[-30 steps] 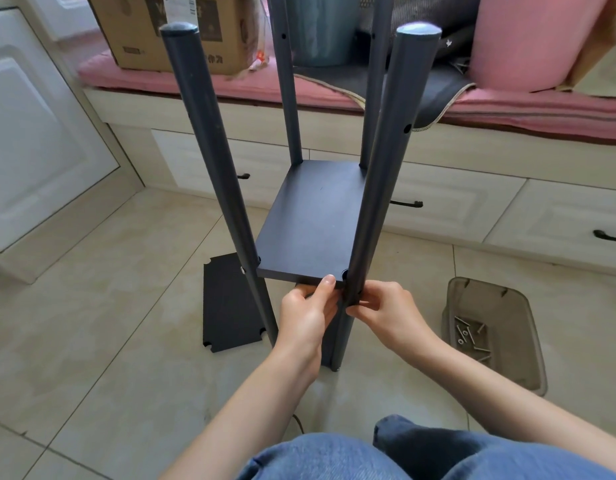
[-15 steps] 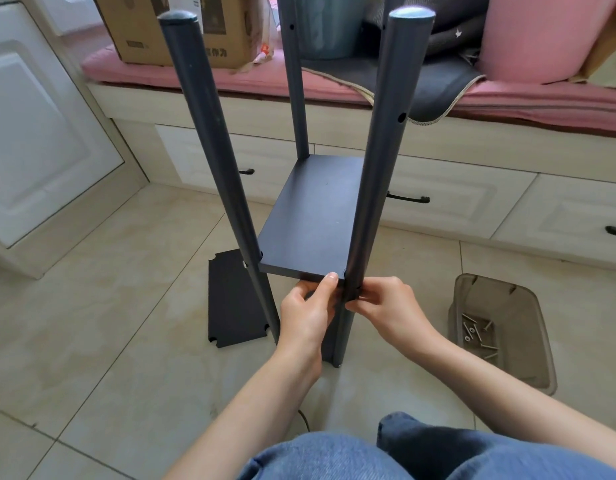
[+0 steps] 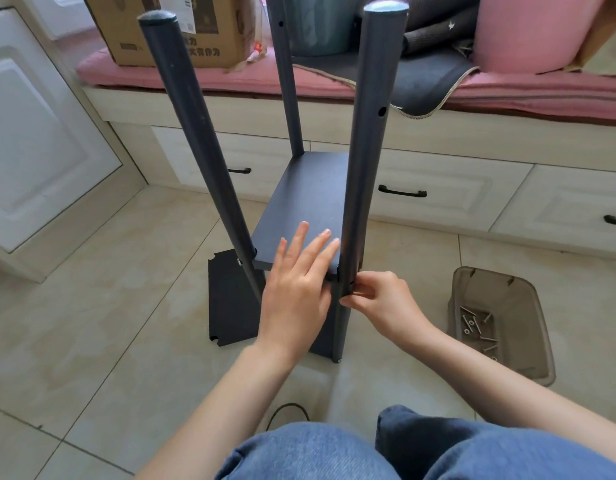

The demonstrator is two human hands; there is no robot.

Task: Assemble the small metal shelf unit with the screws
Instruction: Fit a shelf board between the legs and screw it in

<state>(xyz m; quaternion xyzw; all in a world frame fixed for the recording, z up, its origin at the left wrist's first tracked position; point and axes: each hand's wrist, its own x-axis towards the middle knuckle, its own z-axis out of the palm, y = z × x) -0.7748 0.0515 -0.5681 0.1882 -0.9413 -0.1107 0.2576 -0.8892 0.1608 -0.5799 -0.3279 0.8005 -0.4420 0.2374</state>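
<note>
The shelf unit stood on the tiled floor in front of the person's knees, its dark posts rising up. The left hand lay flat, fingers straight, on the near edge of the shelf board. The right hand pinched at the near right post just below that board's corner; what its fingertips held was too small to tell. A spare panel lay on the floor by the left post, and screws sat in the clear bin to the right.

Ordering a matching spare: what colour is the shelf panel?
Dark matte grey, shelf panel, head view.
</note>
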